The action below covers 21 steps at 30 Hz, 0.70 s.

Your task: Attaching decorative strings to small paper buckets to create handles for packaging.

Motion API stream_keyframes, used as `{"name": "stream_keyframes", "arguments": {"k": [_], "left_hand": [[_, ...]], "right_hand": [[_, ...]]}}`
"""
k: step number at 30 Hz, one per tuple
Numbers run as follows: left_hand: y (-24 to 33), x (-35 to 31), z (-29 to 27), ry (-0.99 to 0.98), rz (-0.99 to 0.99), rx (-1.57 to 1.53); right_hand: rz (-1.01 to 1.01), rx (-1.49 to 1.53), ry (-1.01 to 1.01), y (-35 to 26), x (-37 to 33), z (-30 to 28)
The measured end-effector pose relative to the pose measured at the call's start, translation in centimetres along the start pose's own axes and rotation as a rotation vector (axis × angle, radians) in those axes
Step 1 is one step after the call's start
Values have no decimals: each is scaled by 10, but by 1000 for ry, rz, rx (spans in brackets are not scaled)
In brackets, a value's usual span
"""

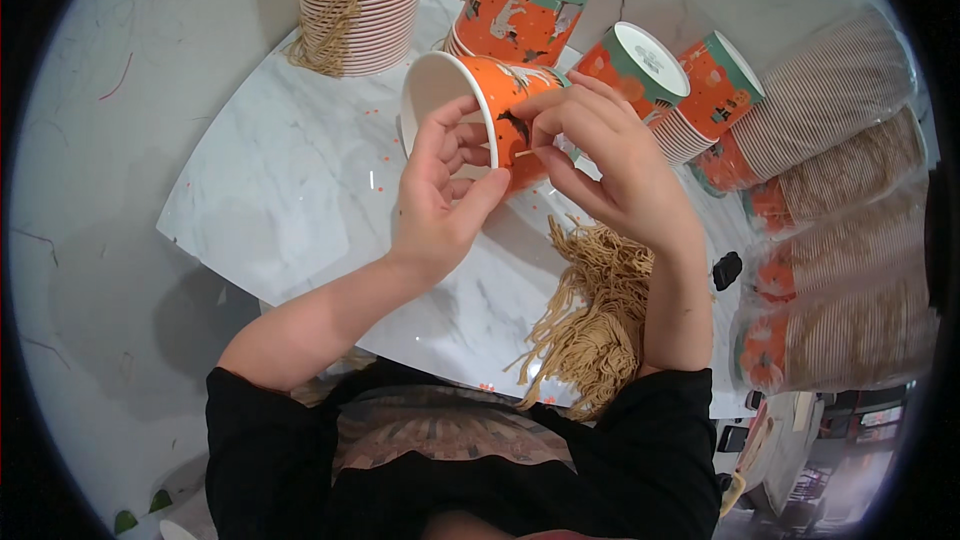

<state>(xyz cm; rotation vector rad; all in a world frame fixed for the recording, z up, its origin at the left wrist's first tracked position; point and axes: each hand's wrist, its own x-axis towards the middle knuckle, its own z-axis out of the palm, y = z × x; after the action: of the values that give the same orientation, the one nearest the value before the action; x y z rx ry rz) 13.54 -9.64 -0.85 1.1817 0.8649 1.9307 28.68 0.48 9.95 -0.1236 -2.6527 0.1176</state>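
A large orange paper cup (503, 90) with a white rim and printed figures is tipped on its side above the table, its mouth toward the left. My left hand (440, 185) grips its rim, fingers inside the mouth and thumb on the outer wall. Close against the printed outside, my right hand (612, 155) has its fingers curled in a pinch. Whatever they may hold is too small to make out. Beside my right forearm lies a bundle of tan cords (595, 330), reaching to the table's near edge.
A tall cup stack (385, 15) draped with tan cords stands at the far left of the white marbled table (280, 180). Upside-down cup stacks (525, 15) stand behind the held cup. Plastic-wrapped cup stacks (840, 105) lie along the right, near a small black object (727, 270).
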Motion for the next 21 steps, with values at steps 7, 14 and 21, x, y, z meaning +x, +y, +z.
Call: {"name": "stream_keyframes", "arguments": {"k": [7,14,21], "left_hand": [[4,-3,5,-17,-19,-55],[8,-4,5,-24,-70,-91],[5,-7,4,-61,-77,-93]], "right_hand": [[-24,-4,20,-3,2,1],[-30,-19,-7,-8,2,0],[-37,-60,-12,-13,2,4]]}}
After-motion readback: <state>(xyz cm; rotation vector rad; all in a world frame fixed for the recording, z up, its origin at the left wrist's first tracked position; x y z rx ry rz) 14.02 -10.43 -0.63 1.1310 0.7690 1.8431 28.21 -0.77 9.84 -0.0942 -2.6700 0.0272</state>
